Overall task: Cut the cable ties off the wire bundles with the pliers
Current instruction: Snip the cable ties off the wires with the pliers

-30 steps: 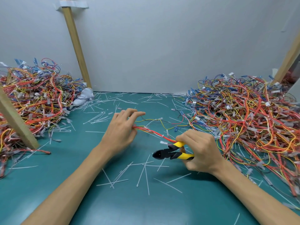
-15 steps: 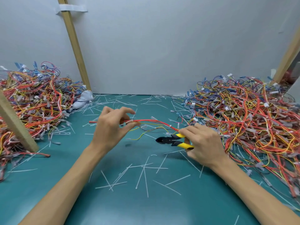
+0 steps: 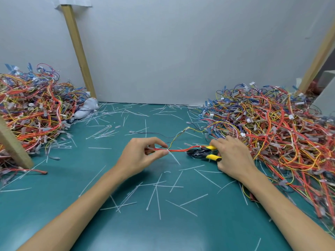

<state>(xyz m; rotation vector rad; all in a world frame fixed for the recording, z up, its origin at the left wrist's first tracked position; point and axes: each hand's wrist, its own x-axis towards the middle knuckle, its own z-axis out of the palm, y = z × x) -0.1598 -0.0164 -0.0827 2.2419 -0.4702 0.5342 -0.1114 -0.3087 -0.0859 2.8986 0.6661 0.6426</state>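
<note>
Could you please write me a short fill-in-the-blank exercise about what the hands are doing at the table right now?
1. The right hand grips pliers with ____ handles.
2. The left hand pinches the red wire bundle right beside a white cable ____.
3. The black tip of the pliers points toward the ____ hand.

Missing words: yellow; tie; left.

A white cloth (image 3: pixel 86 108) lies beside a wooden post (image 3: pixel 78 51).
</note>
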